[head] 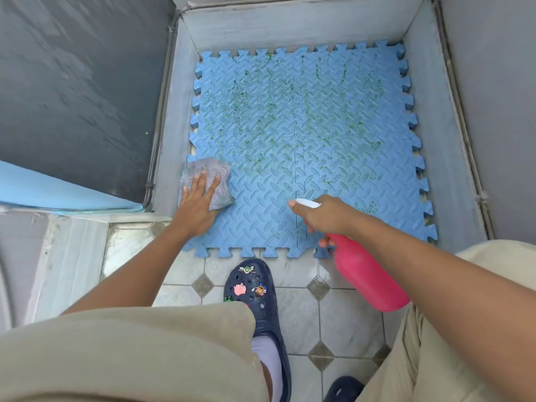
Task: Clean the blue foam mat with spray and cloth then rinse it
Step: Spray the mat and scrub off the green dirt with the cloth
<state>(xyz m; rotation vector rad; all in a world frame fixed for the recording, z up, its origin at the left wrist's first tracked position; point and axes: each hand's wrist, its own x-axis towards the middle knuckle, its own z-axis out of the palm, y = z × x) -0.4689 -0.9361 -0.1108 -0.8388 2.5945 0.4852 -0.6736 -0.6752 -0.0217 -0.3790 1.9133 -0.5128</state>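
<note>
A blue foam mat (304, 134) of interlocking tiles lies on the floor in a walled corner, speckled with green grime across its far and middle parts. My left hand (197, 201) presses flat on a grey cloth (220, 181) at the mat's near left corner, fingers straight. My right hand (324, 216) grips the white trigger head of a pink spray bottle (365, 277), its nozzle pointing left over the mat's near middle. The bottle's body hangs down over the near right edge of the mat.
Grey walls (293, 27) enclose the mat on its far, left and right sides. A dark panel (75, 91) stands at the left. White tiles with grey diamonds (319, 288) cover the near floor, where my dark blue clog (255, 297) stands close to the mat's near edge.
</note>
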